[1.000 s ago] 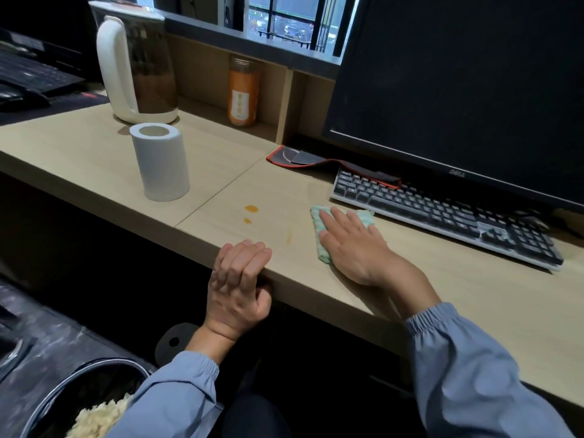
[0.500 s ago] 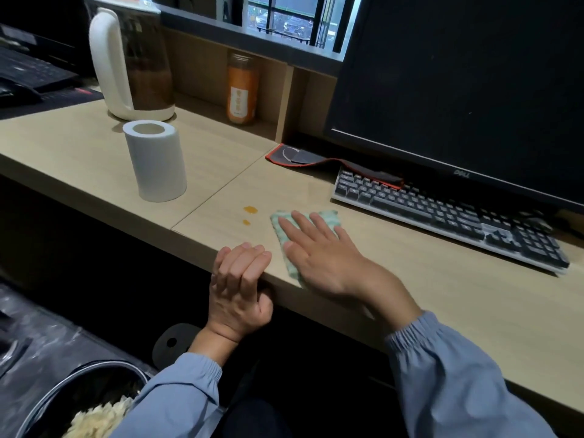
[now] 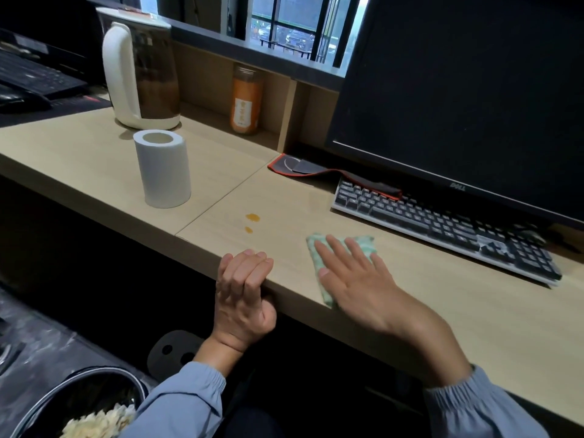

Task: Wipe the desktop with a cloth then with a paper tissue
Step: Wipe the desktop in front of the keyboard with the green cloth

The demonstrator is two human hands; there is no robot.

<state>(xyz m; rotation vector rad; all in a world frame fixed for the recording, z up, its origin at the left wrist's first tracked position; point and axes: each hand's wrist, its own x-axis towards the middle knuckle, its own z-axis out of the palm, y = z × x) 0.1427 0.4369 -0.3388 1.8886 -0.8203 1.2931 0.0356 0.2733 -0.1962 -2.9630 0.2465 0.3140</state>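
My right hand (image 3: 357, 282) lies flat with fingers spread on a light green cloth (image 3: 364, 245), pressing it onto the pale wooden desktop (image 3: 442, 298) near the front edge. Most of the cloth is hidden under the palm. Two small orange stains (image 3: 252, 217) mark the desk to the left of the cloth, apart from it. My left hand (image 3: 243, 292) curls over the desk's front edge, below the stains. A white paper tissue roll (image 3: 162, 169) stands upright further left.
A black keyboard (image 3: 442, 226) and a dark monitor (image 3: 458, 90) stand right behind the cloth. A red-edged mouse pad (image 3: 303, 167) pokes out beneath them. A white kettle (image 3: 142, 77) and an orange bottle (image 3: 246, 102) stand at the back. A bin (image 3: 38, 403) with paper sits lower left.
My right hand slid the cloth left from the keyboard toward the stains, then back right and nearer the front edge. My left hand stayed on the desk edge.
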